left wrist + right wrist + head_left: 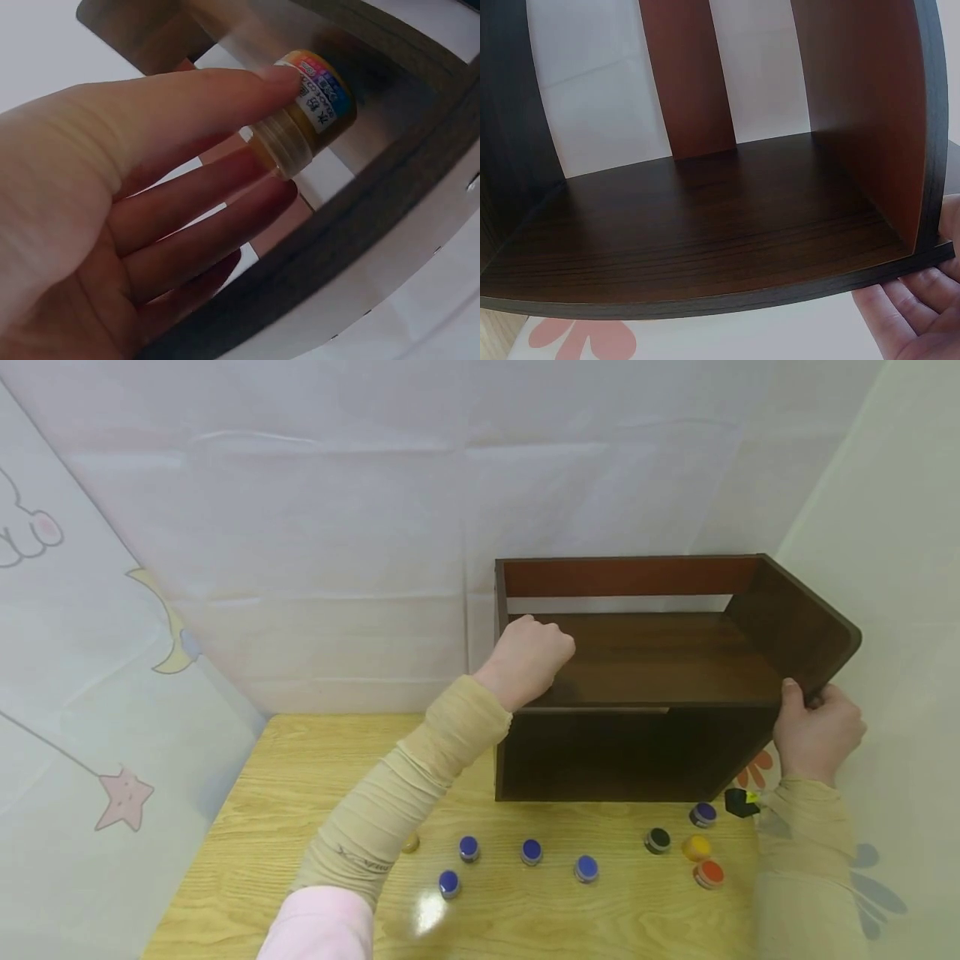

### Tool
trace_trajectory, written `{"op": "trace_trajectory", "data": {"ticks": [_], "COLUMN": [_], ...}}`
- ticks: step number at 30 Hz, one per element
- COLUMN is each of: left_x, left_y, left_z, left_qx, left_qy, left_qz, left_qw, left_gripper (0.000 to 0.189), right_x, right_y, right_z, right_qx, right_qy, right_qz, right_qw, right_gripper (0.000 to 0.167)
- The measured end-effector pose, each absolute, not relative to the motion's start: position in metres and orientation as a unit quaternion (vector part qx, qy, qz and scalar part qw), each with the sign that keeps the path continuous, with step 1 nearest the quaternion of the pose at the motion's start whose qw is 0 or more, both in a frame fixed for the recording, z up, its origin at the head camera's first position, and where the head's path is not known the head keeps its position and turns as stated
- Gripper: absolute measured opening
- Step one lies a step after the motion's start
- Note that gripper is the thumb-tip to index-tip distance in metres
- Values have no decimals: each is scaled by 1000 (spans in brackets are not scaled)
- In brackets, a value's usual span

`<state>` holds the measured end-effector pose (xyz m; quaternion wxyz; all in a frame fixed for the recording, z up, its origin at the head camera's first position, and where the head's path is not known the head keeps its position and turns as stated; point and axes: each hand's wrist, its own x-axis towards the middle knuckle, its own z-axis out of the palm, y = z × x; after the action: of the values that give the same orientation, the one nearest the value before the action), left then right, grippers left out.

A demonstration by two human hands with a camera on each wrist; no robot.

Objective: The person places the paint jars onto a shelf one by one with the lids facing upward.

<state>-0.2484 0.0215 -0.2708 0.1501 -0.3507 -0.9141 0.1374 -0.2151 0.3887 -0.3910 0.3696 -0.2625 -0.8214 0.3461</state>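
Observation:
A dark brown two-tier wooden shelf (660,656) stands at the back right of the table. Over the left end of its upper board is my left hand (528,656), seen from the back in the head view. The left wrist view shows its thumb and fingers pinching a small ochre-yellow paint jar (324,109) with a printed label, held tilted close to the board; the hand hides this jar in the head view. With my right hand (817,731) I grip the shelf's right side panel (806,618), thumb at its front edge and fingers around the outside.
Several small paint jars stand before the shelf, among them a blue jar (532,852), a black jar (657,840), a yellow jar (697,847) and a red jar (708,874). A black object (741,803) lies near my right wrist. Cloth-covered walls (337,527) enclose the table.

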Motion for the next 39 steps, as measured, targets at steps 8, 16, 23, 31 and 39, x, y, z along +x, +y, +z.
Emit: {"op": "trace_trajectory", "data": {"ticks": [8, 16, 23, 31, 39], "left_x": [-249, -250, -252, -250, -246], "left_y": [26, 26, 26, 22, 7], "left_z": [-274, -274, -274, -269, -243], "left_qx": [-337, -326, -320, -343, -349], "left_qy": [-919, -927, -930, -916, -896], "left_qz": [138, 129, 130, 126, 41], "left_qw": [152, 132, 125, 167, 270], "left_gripper": [31, 33, 32, 18, 33], "right_x": [-215, -213, -214, -218, -218], "right_y": [389, 383, 383, 386, 386], "right_z": [-391, -388, -388, -392, -391], "right_qx": [-260, -254, -253, -258, -262], "right_qy": [-821, -822, -824, -822, -822], "right_qz": [345, 346, 344, 349, 354], "right_qw": [374, 373, 373, 368, 362], "right_gripper": [44, 43, 43, 43, 44]}}
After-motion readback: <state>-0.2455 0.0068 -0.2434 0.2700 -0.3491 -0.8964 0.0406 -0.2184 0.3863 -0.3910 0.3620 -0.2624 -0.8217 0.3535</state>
